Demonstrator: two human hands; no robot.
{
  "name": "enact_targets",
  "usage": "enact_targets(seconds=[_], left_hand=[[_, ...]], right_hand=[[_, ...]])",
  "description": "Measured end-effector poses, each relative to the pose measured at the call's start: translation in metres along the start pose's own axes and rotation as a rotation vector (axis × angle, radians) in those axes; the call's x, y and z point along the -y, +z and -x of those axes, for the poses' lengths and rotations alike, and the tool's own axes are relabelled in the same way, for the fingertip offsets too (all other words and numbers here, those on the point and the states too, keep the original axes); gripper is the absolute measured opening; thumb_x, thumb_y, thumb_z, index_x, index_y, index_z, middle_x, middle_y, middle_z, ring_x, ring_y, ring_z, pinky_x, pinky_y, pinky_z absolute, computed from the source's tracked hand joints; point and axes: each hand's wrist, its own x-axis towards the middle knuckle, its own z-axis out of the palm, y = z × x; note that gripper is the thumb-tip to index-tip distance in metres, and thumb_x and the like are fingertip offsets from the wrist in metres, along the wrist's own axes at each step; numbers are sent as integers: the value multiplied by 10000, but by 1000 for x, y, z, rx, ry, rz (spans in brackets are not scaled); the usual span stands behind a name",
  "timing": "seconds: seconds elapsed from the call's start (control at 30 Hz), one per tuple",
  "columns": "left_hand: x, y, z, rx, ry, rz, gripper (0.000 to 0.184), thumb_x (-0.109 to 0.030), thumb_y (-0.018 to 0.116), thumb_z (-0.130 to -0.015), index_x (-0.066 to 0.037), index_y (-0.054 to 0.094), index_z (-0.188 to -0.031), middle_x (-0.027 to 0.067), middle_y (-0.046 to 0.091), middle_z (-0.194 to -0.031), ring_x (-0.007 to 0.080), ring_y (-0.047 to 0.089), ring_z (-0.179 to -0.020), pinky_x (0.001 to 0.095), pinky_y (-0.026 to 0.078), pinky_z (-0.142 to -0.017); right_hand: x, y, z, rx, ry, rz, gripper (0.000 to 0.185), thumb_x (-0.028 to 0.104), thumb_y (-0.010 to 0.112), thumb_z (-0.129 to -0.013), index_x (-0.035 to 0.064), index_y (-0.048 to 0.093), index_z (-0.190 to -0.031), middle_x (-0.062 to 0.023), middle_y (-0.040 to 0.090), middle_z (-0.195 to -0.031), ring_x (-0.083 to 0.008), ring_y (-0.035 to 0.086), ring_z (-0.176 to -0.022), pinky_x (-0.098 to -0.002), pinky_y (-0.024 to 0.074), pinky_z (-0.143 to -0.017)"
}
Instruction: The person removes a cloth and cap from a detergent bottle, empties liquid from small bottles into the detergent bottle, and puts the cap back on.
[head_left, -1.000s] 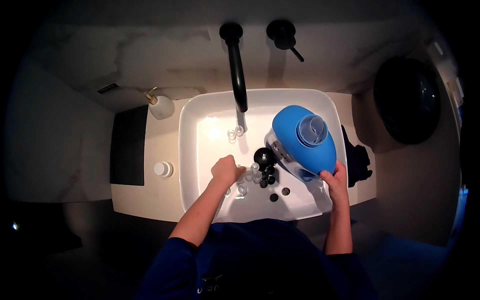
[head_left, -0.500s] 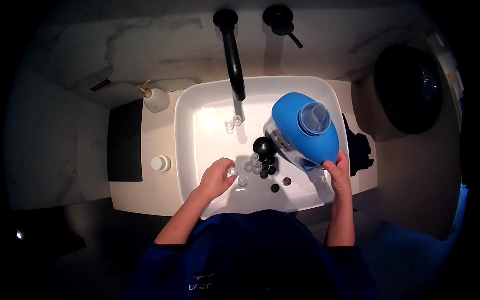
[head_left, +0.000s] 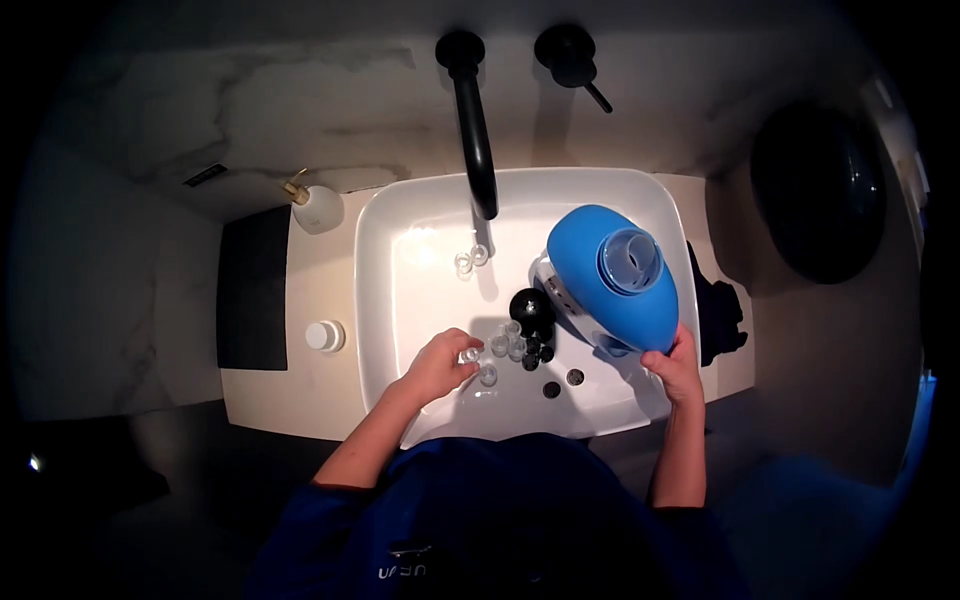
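Pinching is best done gently: clear cup point(head_left: 471, 355) gripped by left hand point(head_left: 438, 367), blue bottle point(head_left: 588, 258) clasped by right hand point(head_left: 678, 372).

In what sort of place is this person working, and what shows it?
Most likely a bathroom or washroom: there is a white rectangular ceramic-looking basin, a curved black wall-mounted spout over it, and a white, gold-topped pump dispenser beside it.
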Motion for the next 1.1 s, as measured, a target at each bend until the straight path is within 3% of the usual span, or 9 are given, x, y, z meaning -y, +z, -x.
enact_targets(seconds=[0.2,0.3,0.4,0.5,0.6,0.67,0.8,0.9,1.1], left_hand=[[-4,-6,-6,58,-12,-76,363,-107,703,-719,-34,636,-1068,161,595,-1007,324,574,-976,378,482,-845],[-2,-11,-7,105,-38,-46,357,-123,701,-724,-26,635,-1061,150,599,-1028,320,570,-994,381,482,-841],[-3,-14,-6,61,-82,-26,358,-148,728,-733,-25,630,-1055,120,599,-1048,310,596,-915,367,487,-802],[-8,-15,-1,-136,-60,-83,323,-160,727,-753,-14,624,-1022,110,604,-1005,290,602,-889,343,495,-770],[-15,-15,-5,-209,-101,18,278,-160,697,-787,-21,626,-1018,123,589,-1029,284,597,-919,360,510,-788],[-29,-13,-8,-342,-8,413,261,-100,699,-793,-13,618,-1025,108,567,-1035,236,598,-910,338,533,-752],[-99,-42,-11,-418,111,382,238,-48,711,-780,-44,638,-1007,66,548,-1040,162,589,-904,273,525,-733],[-105,-48,-21,-454,314,323,284,-36,720,-768,-43,648,-1043,46,539,-982,129,580,-898,240,520,-725],[-96,-42,-19,-503,275,411,284,-44,729,-760,-46,660,-1035,38,532,-972,108,563,-861,221,500,-710]], right_hand=[[-15,-1,-2,-72,0,18,597,363,837,-635,-13,599,-1033,-37,642,-933,-103,578,-842,-247,452,-784],[-19,0,-4,-130,-54,30,581,424,809,-645,-9,611,-979,-22,630,-871,-92,561,-787,-234,444,-727],[-16,0,-9,-167,-105,54,611,510,779,-648,-6,616,-931,-5,607,-798,-84,538,-720,-224,426,-664],[-12,-2,-13,-206,-135,44,631,558,760,-646,-9,618,-885,1,592,-756,-81,526,-683,-224,415,-625],[1,-7,-14,-210,-149,84,633,551,772,-638,-20,623,-864,-6,599,-758,-80,531,-683,-226,422,-628],[17,-10,-16,-160,-146,162,619,537,777,-637,-29,630,-840,-11,602,-751,-77,533,-685,-225,425,-635],[51,-8,-20,-89,-111,213,575,481,794,-640,-35,635,-836,-13,608,-742,-76,536,-678,-221,428,-631],[68,-8,-28,18,-29,292,436,345,830,-630,-24,622,-737,-20,602,-677,-70,528,-615,-208,421,-562],[96,13,-40,101,-46,481,422,320,838,-603,-23,601,-668,-30,578,-595,-73,520,-557,-217,412,-511]])
